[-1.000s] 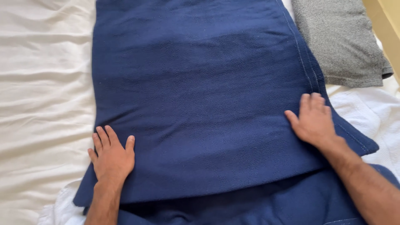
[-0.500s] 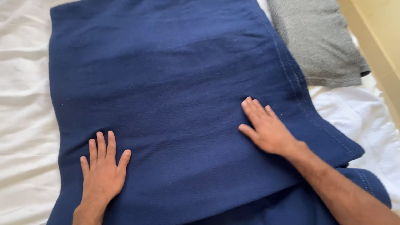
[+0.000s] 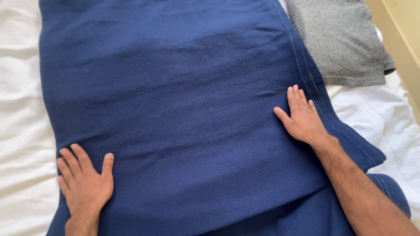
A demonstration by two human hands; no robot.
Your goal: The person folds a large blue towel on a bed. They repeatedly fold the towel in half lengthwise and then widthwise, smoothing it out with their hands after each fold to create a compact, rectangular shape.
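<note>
A folded dark blue fleece blanket (image 3: 183,100) lies spread over a white bed sheet (image 3: 22,131) and fills most of the view. My left hand (image 3: 85,183) rests flat on the blanket's near left edge, fingers apart, holding nothing. Palm down, my right hand (image 3: 302,116) presses on the blanket close to its stitched right edge, also with nothing in it. A lower layer of the same blue blanket (image 3: 306,214) shows beneath the folded part at the bottom.
A grey folded cloth (image 3: 341,43) lies at the upper right, just beyond the blanket's edge. A white textured towel or cover (image 3: 380,118) lies at the right. A pale yellow wall or bed frame (image 3: 402,26) runs along the far right.
My right hand has slid outward to the blanket's right edge. My left hand has stayed near the left edge, shifting slightly outward. The camera view has moved a little.
</note>
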